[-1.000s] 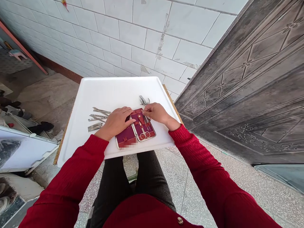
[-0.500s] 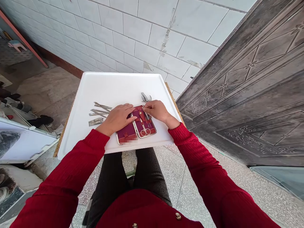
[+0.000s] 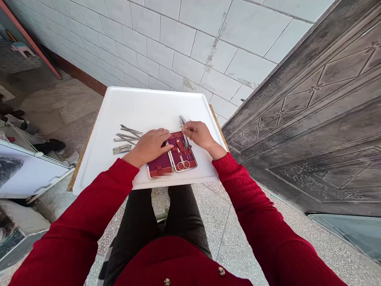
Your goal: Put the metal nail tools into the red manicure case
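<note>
Manicure case (image 3: 172, 157): dark red, lying open flat near the front edge of the white tray (image 3: 143, 105), straight ahead of the person.
Case right half: holds small scissors (image 3: 183, 162) with their ring handles toward the person, beside other slim metal tools held under straps.
Case left half: straps show, with no tool visible; part of it is blurred out.
Left hand (image 3: 150, 145): lies palm down on the far part of the left half, fingers spread narrow and flat, fingertips reaching the fold between the halves; it grips nothing.
Right hand (image 3: 199, 134): at the top of the right half, fingers curled and pinched on a thin metal tool (image 3: 185, 137) whose lower end lies over the case.
Nail clipper (image 3: 122, 149): flat on the tray, left of the left hand and apart from it.
Loose metal tools (image 3: 127, 134): several slim pieces fanned on the tray just behind the clipper.
Other tool (image 3: 181, 119): metal piece on the tray just behind the right hand.
Tray support: wooden board (image 3: 77, 171) shows at the tray's edges.
</note>
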`<state>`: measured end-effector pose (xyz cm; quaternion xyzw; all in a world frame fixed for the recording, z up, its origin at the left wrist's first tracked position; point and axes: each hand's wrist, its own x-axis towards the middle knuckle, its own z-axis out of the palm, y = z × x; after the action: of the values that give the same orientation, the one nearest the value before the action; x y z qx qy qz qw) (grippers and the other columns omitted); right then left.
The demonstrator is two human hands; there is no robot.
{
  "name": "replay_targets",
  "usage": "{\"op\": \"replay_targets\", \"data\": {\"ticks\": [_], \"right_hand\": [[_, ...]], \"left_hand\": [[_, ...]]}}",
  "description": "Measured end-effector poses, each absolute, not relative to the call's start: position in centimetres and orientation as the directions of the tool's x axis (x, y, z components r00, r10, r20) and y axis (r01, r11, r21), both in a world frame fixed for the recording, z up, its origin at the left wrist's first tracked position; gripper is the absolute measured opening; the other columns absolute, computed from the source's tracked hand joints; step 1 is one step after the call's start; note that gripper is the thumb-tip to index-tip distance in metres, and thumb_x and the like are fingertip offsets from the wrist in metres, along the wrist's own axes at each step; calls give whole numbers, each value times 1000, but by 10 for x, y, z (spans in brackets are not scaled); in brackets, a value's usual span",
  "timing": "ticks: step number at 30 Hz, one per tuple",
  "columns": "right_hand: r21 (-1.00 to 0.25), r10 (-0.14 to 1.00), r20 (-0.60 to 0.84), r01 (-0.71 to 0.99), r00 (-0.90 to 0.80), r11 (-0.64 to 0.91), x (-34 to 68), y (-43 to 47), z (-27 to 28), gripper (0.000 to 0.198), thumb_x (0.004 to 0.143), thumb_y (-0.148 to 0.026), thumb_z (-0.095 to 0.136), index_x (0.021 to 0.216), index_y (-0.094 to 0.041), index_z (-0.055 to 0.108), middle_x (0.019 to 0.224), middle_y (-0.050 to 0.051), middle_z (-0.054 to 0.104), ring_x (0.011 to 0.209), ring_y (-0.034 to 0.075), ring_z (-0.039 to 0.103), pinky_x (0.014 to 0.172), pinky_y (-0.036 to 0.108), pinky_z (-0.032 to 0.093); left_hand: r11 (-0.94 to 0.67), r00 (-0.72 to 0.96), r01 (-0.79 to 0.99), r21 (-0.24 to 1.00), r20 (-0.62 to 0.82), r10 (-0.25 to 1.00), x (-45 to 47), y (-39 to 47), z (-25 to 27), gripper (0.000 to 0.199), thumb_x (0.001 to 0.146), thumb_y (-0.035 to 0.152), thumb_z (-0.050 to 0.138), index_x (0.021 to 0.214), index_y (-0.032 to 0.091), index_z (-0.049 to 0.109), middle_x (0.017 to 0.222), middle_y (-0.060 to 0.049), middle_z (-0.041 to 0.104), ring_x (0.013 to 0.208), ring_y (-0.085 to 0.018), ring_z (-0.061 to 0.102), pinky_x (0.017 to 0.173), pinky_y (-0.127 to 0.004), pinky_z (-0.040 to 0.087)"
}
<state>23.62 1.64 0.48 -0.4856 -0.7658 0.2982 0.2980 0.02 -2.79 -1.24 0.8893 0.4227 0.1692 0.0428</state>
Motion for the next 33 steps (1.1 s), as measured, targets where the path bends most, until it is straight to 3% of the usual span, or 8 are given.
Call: {"op": "replay_targets", "data": {"ticks": [5, 8, 12, 17, 20, 25, 28, 33], "right_hand": [[-783, 969, 180, 572, -168, 245, 247, 29, 11, 24, 92, -33, 59, 71, -22, 55, 58, -4, 52, 58, 14, 47, 62, 27, 37], [-710, 990, 133, 692, -47, 128, 257, 38, 13, 26, 90, -27, 59, 66, -22, 54, 56, -3, 53, 59, 14, 49, 62, 28, 36], [-566, 999, 44, 823, -21, 42, 257, 44, 11, 22, 87, -24, 65, 66, -20, 60, 66, 0, 63, 66, 15, 55, 64, 29, 36], [-535, 992, 127, 843, 16, 55, 250, 32, 13, 12, 89, -28, 68, 82, -19, 70, 77, 2, 70, 71, 16, 58, 65, 29, 36], [-554, 986, 144, 819, -80, 147, 249, 7, 22, 16, 93, -28, 64, 80, -19, 69, 74, 1, 69, 68, 15, 57, 65, 29, 36], [-540, 923, -103, 800, -371, 261, 244, -52, 36, 17, 93, -28, 68, 78, -20, 72, 72, -1, 70, 67, 14, 59, 66, 28, 37], [-416, 896, -208, 865, -392, 282, 237, -76, 39, 8, 92, -24, 70, 88, -22, 76, 79, -1, 75, 71, 15, 63, 66, 28, 35], [-146, 893, -260, 929, -368, 340, 225, -82, 43, 14, 94, -21, 64, 96, -21, 78, 90, 4, 79, 82, 19, 67, 65, 29, 32]], "left_hand": [[-638, 586, 741, 210, 262, 766, 0, -28, -13, 43, 108, 45, 49, 134, 15, 66, 142, -14, 67, 129, -30, 63, 111, -49, 51], [-637, 584, 744, 202, 265, 767, 0, -28, -13, 44, 108, 44, 49, 135, 14, 66, 144, -14, 67, 132, -30, 62, 113, -49, 50], [-636, 582, 744, 204, 270, 767, 0, -28, -13, 43, 108, 44, 50, 134, 14, 67, 142, -14, 67, 130, -30, 63, 113, -48, 50], [-630, 573, 749, 203, 277, 771, 0, -27, -14, 43, 107, 44, 51, 133, 14, 67, 142, -14, 68, 129, -30, 64, 112, -49, 51], [-636, 579, 743, 207, 276, 767, 0, -27, -14, 43, 107, 43, 51, 133, 13, 67, 141, -14, 68, 128, -30, 64, 111, -49, 52], [-635, 576, 743, 211, 281, 768, 1, -27, -14, 41, 107, 42, 52, 133, 14, 68, 139, -15, 69, 126, -31, 65, 109, -49, 52], [-630, 569, 746, 216, 286, 771, 1, -27, -14, 41, 107, 42, 51, 133, 14, 68, 138, -14, 69, 126, -31, 65, 110, -48, 51], [-622, 563, 753, 215, 279, 778, 2, -27, -14, 40, 107, 41, 51, 133, 16, 68, 140, -13, 69, 128, -30, 64, 111, -47, 51]]}}
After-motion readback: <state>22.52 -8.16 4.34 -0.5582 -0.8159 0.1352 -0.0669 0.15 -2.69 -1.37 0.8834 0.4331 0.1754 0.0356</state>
